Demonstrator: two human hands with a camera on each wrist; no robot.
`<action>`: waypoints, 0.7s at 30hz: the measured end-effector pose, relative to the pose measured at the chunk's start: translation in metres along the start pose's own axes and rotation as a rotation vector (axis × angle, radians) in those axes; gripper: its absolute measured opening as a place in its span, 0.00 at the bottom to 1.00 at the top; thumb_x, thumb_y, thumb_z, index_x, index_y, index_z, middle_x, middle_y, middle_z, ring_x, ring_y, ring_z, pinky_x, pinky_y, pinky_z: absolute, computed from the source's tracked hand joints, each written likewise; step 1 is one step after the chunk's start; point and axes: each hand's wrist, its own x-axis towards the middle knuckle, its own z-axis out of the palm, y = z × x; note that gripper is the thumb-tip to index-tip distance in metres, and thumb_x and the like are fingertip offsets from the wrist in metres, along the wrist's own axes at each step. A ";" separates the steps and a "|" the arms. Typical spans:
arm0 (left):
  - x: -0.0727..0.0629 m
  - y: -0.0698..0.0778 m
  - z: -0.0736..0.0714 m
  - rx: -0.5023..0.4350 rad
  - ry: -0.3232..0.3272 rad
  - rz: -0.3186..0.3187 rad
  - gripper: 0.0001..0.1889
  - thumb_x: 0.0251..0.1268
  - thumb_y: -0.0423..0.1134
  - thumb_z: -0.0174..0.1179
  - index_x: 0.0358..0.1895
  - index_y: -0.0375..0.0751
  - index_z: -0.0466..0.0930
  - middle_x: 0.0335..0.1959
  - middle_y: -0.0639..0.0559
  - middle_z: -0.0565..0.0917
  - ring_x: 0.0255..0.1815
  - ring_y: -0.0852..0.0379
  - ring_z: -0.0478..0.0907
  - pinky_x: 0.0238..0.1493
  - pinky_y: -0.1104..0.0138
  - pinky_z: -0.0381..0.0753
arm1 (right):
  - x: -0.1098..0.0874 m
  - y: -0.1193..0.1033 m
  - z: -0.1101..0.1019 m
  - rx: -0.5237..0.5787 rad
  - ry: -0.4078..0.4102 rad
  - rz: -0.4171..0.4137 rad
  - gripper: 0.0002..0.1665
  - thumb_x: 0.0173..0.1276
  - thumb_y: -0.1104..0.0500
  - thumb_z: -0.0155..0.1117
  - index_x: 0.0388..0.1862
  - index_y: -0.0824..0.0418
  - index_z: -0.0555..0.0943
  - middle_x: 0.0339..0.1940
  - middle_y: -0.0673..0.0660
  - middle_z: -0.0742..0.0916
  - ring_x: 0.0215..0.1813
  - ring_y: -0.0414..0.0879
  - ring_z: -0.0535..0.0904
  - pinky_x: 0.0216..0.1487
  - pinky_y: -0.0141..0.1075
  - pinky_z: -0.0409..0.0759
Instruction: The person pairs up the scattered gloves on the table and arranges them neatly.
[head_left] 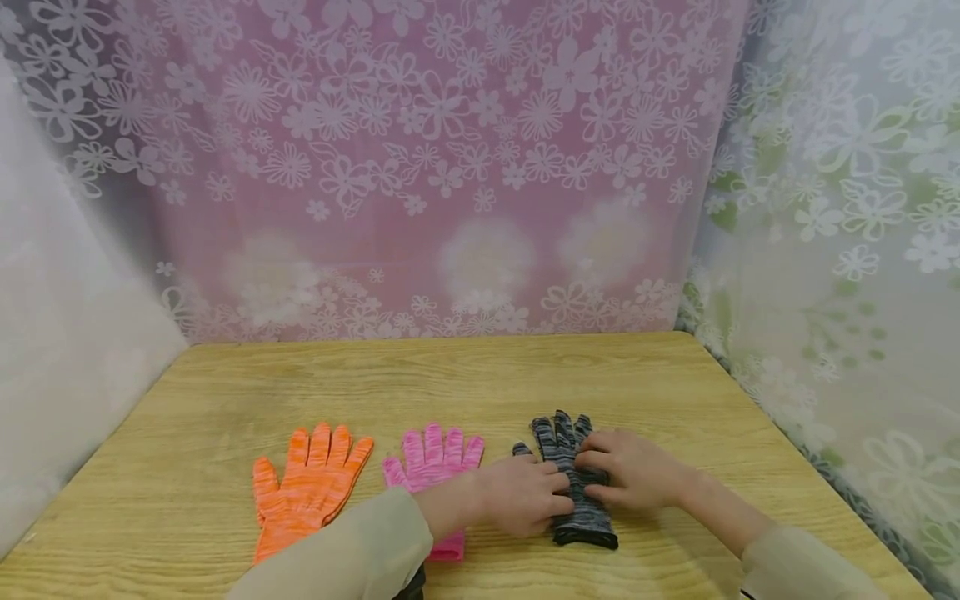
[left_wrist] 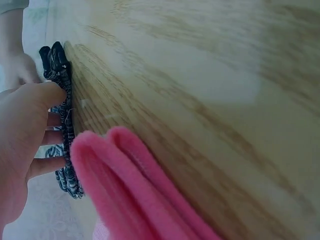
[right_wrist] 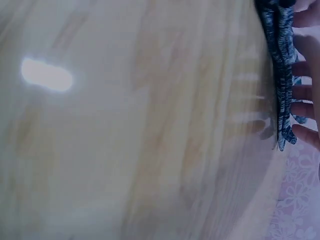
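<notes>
A dark grey and black striped knit glove (head_left: 587,518) lies flat on the wooden table, fingers pointing away and black cuff toward me. On its left side, my left hand (head_left: 522,498) touches it with extended fingers. My right hand (head_left: 637,471) rests its fingertips on the opposite edge. In the left wrist view, the thumb and fingers of the left hand (left_wrist: 20,145) meet the edge of the grey glove (left_wrist: 64,80). The right wrist view has spread fingers (right_wrist: 302,92) against the glove (right_wrist: 283,70). Part of its surface is hidden by both hands.
A pink glove (head_left: 435,462) lies left of the grey one, partly under my left forearm. Farther left is an orange glove (head_left: 307,492), its cuff hidden by my sleeve (head_left: 352,550). Flowered curtains (head_left: 450,167) stand behind and beside the wooden table (head_left: 450,375).
</notes>
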 end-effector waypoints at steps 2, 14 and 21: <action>0.000 0.000 0.000 -0.005 -0.006 0.000 0.13 0.68 0.49 0.48 0.52 0.59 0.74 0.44 0.61 0.73 0.44 0.64 0.69 0.39 0.71 0.71 | 0.004 0.002 0.000 0.014 0.073 0.077 0.12 0.58 0.58 0.67 0.42 0.57 0.80 0.39 0.51 0.79 0.36 0.42 0.75 0.34 0.35 0.75; 0.000 0.000 -0.001 -0.022 -0.012 0.002 0.13 0.67 0.48 0.50 0.52 0.60 0.75 0.42 0.61 0.72 0.42 0.65 0.69 0.39 0.72 0.72 | 0.037 0.014 0.004 0.200 -0.046 0.738 0.13 0.59 0.61 0.66 0.43 0.64 0.80 0.38 0.58 0.83 0.37 0.51 0.80 0.34 0.42 0.77; 0.000 -0.001 -0.001 -0.031 -0.018 0.005 0.13 0.68 0.48 0.49 0.53 0.60 0.75 0.43 0.62 0.72 0.43 0.65 0.68 0.40 0.72 0.71 | 0.039 0.016 0.013 0.241 0.022 0.720 0.09 0.56 0.69 0.65 0.37 0.64 0.82 0.29 0.53 0.81 0.30 0.45 0.76 0.30 0.39 0.74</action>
